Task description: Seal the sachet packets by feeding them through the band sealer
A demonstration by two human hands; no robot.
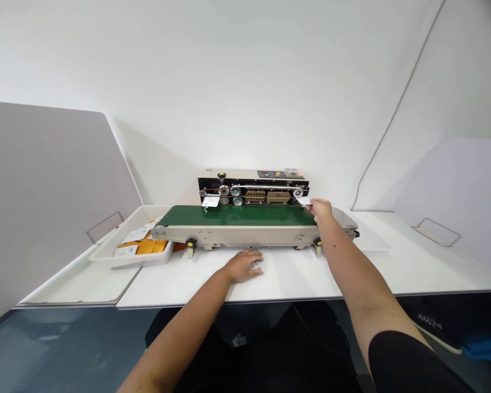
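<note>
At the right end of the band sealing machine [253,183], my right hand [321,209] pinches a small white packet [304,201] by its edge, close to the machine's intake rollers. My left hand [245,266] rests on the table in front of the conveyor, its fingers curled over a small whitish printed packet [259,264]. Another white packet [211,201] sits at the left end of the sealing head, above the green conveyor belt [233,215].
A white plastic bin [102,252] at the left holds orange and white packets [151,245]. Grey partitions [45,191] flank the white table [286,278], whose front edge is near me. A cable [393,117] runs down the wall.
</note>
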